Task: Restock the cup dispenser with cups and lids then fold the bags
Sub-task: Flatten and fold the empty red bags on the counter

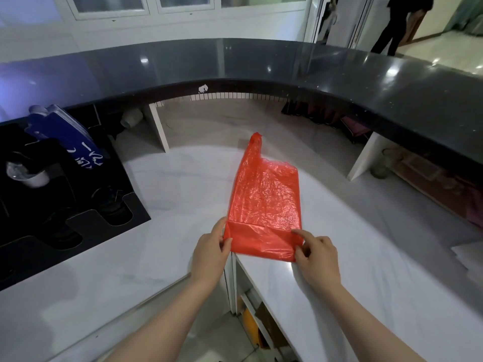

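Pinching the red bag's (pixel 264 202) folded near edge, your left hand (pixel 209 253) and right hand (pixel 317 259) keep its crease flat on the surface (pixel 170 194).

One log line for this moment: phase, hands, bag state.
phase: bag folding | left hand: pinches near edge | right hand: pinches near edge | red bag: flat on counter, bottom strip folded

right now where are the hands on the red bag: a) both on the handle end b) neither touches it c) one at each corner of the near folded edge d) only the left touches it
c: the left hand and right hand each pinch a near corner of the red bag.
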The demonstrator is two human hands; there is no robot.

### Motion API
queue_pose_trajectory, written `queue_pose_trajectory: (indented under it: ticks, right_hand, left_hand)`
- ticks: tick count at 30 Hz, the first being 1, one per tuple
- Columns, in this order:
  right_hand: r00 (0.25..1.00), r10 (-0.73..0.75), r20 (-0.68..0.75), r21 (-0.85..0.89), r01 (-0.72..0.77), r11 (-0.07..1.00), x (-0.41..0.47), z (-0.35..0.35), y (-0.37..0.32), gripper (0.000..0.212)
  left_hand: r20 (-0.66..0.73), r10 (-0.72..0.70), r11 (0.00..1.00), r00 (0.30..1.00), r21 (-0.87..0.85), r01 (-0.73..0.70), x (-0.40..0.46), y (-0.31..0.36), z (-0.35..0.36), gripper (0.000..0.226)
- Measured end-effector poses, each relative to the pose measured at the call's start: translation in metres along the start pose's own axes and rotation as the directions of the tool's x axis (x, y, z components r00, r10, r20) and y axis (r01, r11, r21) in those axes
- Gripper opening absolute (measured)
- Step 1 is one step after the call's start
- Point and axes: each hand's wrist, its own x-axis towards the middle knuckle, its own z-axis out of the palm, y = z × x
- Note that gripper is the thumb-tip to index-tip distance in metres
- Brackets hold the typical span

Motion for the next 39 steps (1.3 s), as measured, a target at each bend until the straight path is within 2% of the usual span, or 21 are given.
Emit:
queue_pose_trajectory:
  ticks: [3, 6, 8, 10, 11, 13, 16, 18, 22, 25, 27, 29, 31, 34, 36, 39]
  right_hand:
    - [0.996, -0.086, 0.014, -0.115, 0.087, 0.990, 0.000, -0.003, -0.004, 0.031]
    - [0.997, -0.076, 0.017, -0.194, 0.078, 0.978, -0.001, -0.002, -0.007, 0.030]
    - [0.997, -0.081, 0.007, -0.209, 0.080, 0.975, -0.003, -0.002, -0.010, 0.031]
    - [0.990, -0.136, -0.033, -0.239, 0.124, 0.963, -0.007, -0.001, -0.014, 0.030]
    - [0.985, -0.172, -0.031, -0.281, 0.157, 0.947, -0.008, 0.000, -0.015, 0.034]
    - [0.969, -0.220, 0.111, -0.353, 0.245, 0.903, -0.011, 0.001, -0.018, 0.052]
    - [0.896, -0.236, 0.377, -0.380, 0.381, 0.843, -0.006, 0.003, -0.013, 0.064]
    - [0.878, -0.192, 0.437, -0.372, 0.372, 0.850, -0.003, 0.004, -0.010, 0.068]
    - [0.887, -0.142, 0.439, -0.345, 0.313, 0.885, -0.003, 0.003, -0.012, 0.068]
    - [0.880, -0.146, 0.452, -0.257, 0.286, 0.923, -0.002, -0.003, -0.010, 0.068]
    - [0.873, -0.182, 0.452, -0.188, 0.293, 0.938, -0.005, -0.009, -0.007, 0.071]
    - [0.879, -0.206, 0.429, -0.160, 0.298, 0.941, -0.011, -0.010, -0.006, 0.072]
    - [0.921, -0.198, 0.335, -0.102, 0.244, 0.964, -0.014, -0.008, -0.006, 0.061]
    - [0.983, -0.096, 0.156, 0.080, 0.084, 0.993, -0.006, -0.007, -0.005, 0.032]
    - [0.996, 0.007, 0.091, 0.140, -0.019, 0.990, -0.003, -0.007, -0.002, 0.025]
    - [0.995, 0.099, 0.019, 0.183, -0.101, 0.978, -0.003, -0.005, -0.001, 0.014]
  left_hand:
    - [0.056, 0.062, 0.972, 0.996, 0.225, -0.073, 0.006, -0.001, 0.001, 0.045]
    - [0.099, 0.106, 0.883, 0.989, 0.448, -0.139, 0.011, 0.001, 0.004, 0.041]
    - [0.149, 0.190, 0.837, 0.970, 0.492, -0.239, 0.015, 0.005, 0.008, 0.053]
    - [0.312, 0.270, 0.777, 0.911, 0.489, -0.397, 0.022, 0.008, 0.012, 0.070]
    - [0.412, 0.261, 0.758, 0.873, 0.472, -0.450, 0.025, 0.008, 0.013, 0.075]
    - [0.549, 0.181, 0.766, 0.816, 0.442, -0.467, 0.029, 0.004, 0.012, 0.080]
    - [0.612, 0.167, 0.732, 0.773, 0.448, -0.514, 0.029, -0.004, 0.009, 0.090]
    - [0.633, 0.171, 0.716, 0.755, 0.446, -0.537, 0.026, -0.007, 0.009, 0.093]
    - [0.605, 0.202, 0.737, 0.770, 0.424, -0.527, 0.025, -0.011, 0.004, 0.084]
    - [0.569, 0.254, 0.790, 0.782, 0.344, -0.507, 0.020, -0.020, -0.005, 0.069]
    - [0.519, 0.268, 0.844, 0.812, 0.280, -0.457, 0.016, -0.023, -0.011, 0.062]
    - [0.418, 0.254, 0.913, 0.872, 0.194, -0.359, 0.014, -0.022, -0.014, 0.053]
    - [0.278, 0.172, 0.978, 0.945, 0.071, -0.198, 0.014, -0.019, -0.016, 0.045]
    - [0.166, 0.043, 0.989, 0.985, -0.146, -0.018, 0.015, -0.015, -0.018, 0.032]
    - [0.144, 0.006, 0.988, 0.990, -0.151, 0.016, 0.014, -0.014, -0.016, 0.023]
    - [0.145, -0.006, 0.999, 0.989, -0.031, 0.011, 0.014, -0.014, -0.011, 0.012]
